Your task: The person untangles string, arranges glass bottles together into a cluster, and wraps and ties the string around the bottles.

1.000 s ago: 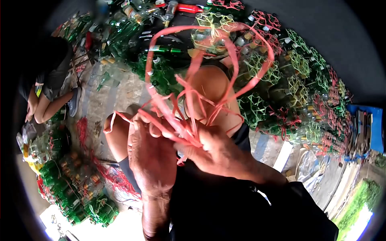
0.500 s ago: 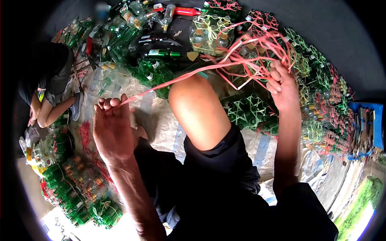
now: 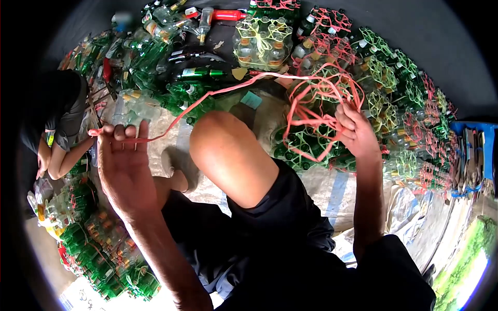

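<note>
A pink plastic string (image 3: 264, 75) stretches in a slack arc between my two hands, above my bent knee. Its free end sits in my left hand (image 3: 128, 168), palm up, with the string pinched between thumb and fingers and a short end poking out past them. My right hand (image 3: 359, 136) is closed on the loose, tangled loops of the same string, which hang to its left. Behind those loops stands a bundle of green bottles (image 3: 306, 142), partly hidden by them.
Tied bottle bundles (image 3: 262, 44) line the back and right. Loose bottles (image 3: 199, 72) lie at the upper left, and more green bundles (image 3: 96, 259) at lower left. A person (image 3: 65, 124) sits at the left. A blue crate (image 3: 482, 150) of flattened cardboard stands far right.
My left hand has moved left and slightly down. The string has gone from a nearly straight line to a curved arc, and the loops hang lower by my right hand.
</note>
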Demonstrator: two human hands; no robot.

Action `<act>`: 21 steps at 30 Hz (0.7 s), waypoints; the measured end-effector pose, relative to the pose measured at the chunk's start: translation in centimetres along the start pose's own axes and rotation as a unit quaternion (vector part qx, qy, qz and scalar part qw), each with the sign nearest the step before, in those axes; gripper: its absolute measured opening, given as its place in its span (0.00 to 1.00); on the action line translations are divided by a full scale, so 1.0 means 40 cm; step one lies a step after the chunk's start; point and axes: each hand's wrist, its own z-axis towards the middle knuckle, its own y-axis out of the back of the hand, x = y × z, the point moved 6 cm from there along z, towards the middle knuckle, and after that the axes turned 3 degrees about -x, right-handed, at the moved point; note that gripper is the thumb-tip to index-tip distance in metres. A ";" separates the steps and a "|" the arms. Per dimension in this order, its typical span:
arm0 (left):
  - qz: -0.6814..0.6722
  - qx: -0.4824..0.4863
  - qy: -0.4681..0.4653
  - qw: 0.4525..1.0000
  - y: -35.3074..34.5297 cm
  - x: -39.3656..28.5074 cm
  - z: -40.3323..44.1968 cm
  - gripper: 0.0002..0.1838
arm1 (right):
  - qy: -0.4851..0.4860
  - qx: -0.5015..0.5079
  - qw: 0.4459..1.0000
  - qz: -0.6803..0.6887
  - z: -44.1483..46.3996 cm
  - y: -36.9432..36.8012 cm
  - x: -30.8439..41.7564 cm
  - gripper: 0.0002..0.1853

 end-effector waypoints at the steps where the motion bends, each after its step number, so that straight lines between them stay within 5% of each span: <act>1: -0.007 0.026 0.012 1.000 -0.030 0.016 -0.003 0.12 | 0.017 0.021 1.000 -0.005 -0.018 0.010 0.004 0.11; 7: -0.025 0.069 0.069 0.995 -0.183 0.137 -0.045 0.14 | -0.033 -0.018 0.999 0.001 -0.105 0.146 -0.005 0.13; 10: -0.014 0.126 0.089 0.988 -0.236 0.206 -0.069 0.15 | -0.060 -0.177 0.982 -0.037 -0.125 0.271 -0.040 0.11; 12: 0.028 0.068 0.120 0.990 -0.270 0.244 -0.106 0.14 | -0.047 -0.202 0.977 -0.059 -0.130 0.345 -0.060 0.10; 14: -0.078 0.146 0.144 0.976 -0.295 0.310 -0.126 0.13 | -0.030 -0.262 0.959 -0.103 -0.138 0.403 -0.074 0.10; 21: 0.208 0.282 0.194 0.916 -0.404 0.491 -0.260 0.10 | 0.035 -0.345 0.884 -0.314 -0.123 0.540 -0.078 0.12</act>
